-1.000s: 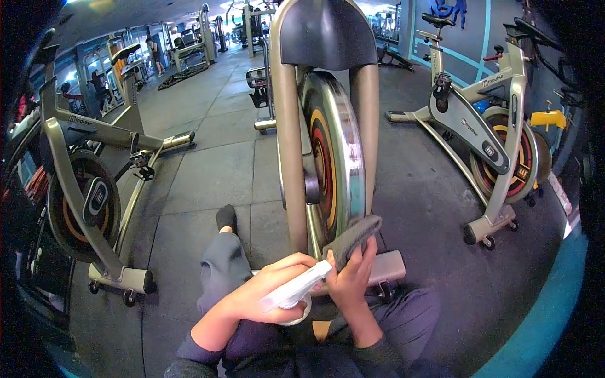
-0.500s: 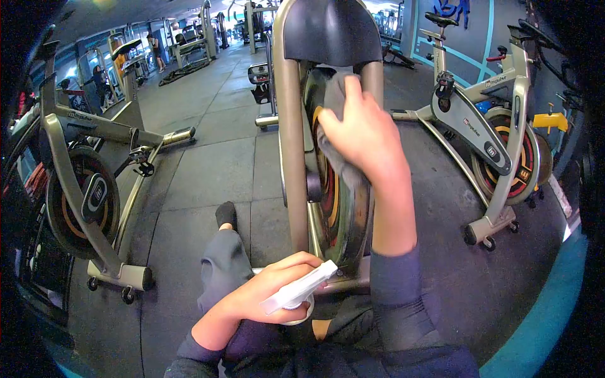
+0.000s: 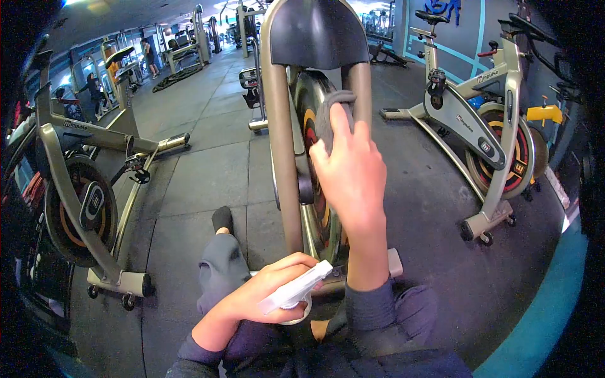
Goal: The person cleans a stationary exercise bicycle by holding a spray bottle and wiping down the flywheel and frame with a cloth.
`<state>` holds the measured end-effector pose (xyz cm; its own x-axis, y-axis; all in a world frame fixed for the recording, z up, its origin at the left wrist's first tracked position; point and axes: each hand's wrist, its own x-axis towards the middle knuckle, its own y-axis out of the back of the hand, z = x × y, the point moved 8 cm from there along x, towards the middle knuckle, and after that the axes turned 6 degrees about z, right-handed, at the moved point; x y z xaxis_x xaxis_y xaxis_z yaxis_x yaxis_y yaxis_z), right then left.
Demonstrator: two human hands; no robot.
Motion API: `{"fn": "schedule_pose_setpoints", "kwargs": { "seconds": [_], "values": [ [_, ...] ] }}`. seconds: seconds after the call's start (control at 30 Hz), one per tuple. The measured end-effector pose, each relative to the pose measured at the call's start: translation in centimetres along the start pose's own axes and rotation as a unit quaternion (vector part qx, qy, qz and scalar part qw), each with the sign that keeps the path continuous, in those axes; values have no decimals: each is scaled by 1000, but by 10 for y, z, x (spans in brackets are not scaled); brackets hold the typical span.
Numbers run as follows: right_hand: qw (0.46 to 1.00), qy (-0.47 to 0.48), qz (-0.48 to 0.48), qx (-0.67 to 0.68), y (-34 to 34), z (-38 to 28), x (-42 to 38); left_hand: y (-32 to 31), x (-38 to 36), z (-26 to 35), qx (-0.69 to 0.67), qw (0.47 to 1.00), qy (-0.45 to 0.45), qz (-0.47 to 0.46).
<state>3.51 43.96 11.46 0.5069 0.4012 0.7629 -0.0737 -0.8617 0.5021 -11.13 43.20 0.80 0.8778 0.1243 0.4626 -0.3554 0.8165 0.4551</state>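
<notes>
My right hand (image 3: 350, 167) grips a dark grey cloth (image 3: 326, 120) and presses it against the flywheel (image 3: 307, 104) of the exercise bike in front of me. The wheel stands between two beige frame tubes (image 3: 283, 138) under a black cover (image 3: 318, 34), and my hand and forearm hide part of it. Low down, before the bike's base, my left hand (image 3: 268, 290) is wrapped round a spray bottle with a white trigger head (image 3: 296, 291). Most of the bottle's body is out of sight below the hand.
Exercise bikes stand to the left (image 3: 94, 126) and to the right (image 3: 479, 126). A yellow object (image 3: 544, 114) is beside the right bike. Dark rubber tiles (image 3: 201, 170) cover the floor. Two people and several gym machines are further back. My foot in a black sock (image 3: 222, 219) rests left of the bike.
My right hand has moved slightly left and down along the flywheel with the cloth. The left hand keeps the spray bottle nearly in place. The view has shifted a little.
</notes>
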Motion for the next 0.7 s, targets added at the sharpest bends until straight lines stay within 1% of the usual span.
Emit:
{"fn": "schedule_pose_setpoints", "kwargs": {
  "seconds": [0.03,0.07,0.13,0.17,0.2,0.27,0.4,0.47,0.53,0.6,0.63,0.7],
  "values": [
    [998,31,45,-32,3,0,-12,0,0,0,-3,1000,1,-2],
    [998,30,44,-34,2,5,-25,0,-1,-1,3,1000,4,-1],
    [995,53,78,13,10,9,-52,1,-3,-2,9,1000,8,3],
    [997,36,49,41,8,15,-65,2,-5,-5,5,1000,20,11],
    [997,36,47,43,7,20,-78,3,-6,-6,1,999,32,19],
    [990,66,89,83,7,29,-108,5,-8,-6,14,999,35,17],
    [988,78,86,98,-9,51,-172,8,-8,-1,16,999,26,16],
    [990,60,59,112,-16,61,-193,9,-7,-1,23,999,26,13],
    [991,58,48,108,-19,62,-193,5,-7,-3,27,999,26,7],
    [987,56,81,128,-20,59,-178,4,-7,-7,28,999,33,18],
    [983,67,110,127,-15,55,-167,3,-7,-8,30,999,32,18],
    [982,66,91,150,0,42,-124,2,-6,-6,14,1000,10,21]
  ]
}}
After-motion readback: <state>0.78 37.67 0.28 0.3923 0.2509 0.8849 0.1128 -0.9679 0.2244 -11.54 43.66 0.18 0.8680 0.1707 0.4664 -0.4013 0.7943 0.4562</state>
